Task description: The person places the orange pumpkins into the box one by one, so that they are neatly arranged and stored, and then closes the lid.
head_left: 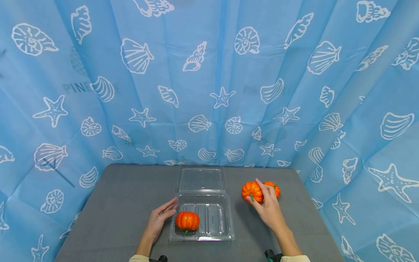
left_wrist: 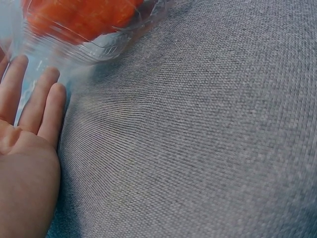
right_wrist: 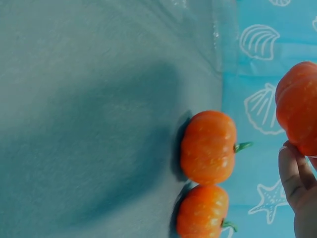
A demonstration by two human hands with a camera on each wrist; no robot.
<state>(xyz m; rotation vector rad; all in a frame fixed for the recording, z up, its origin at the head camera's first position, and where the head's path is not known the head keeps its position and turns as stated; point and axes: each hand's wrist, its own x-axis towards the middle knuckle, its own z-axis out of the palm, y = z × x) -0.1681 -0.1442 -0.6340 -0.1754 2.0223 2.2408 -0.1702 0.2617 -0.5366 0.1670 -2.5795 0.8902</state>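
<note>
My right hand (head_left: 269, 211) grips a small orange toy pumpkin (right_wrist: 299, 109) with a green stem, between thumb and fingers. It is raised off the grey table in the right wrist view. Two more pumpkins (right_wrist: 208, 148) sit side by side on the table there; in the head view the right hand partly covers this group. My left hand (head_left: 158, 220) has its fingers extended, fingertips right at the left rim of a clear plastic clamshell box (head_left: 216, 237). Inside the box, at its front left, lies another pumpkin (head_left: 187, 220), its stem toward me.
The box's lid (head_left: 201, 179) lies folded back toward the far edge of the grey cloth-covered table (head_left: 124, 196). A blue curtain (head_left: 209, 91) with white shell prints hangs behind the table and along both sides.
</note>
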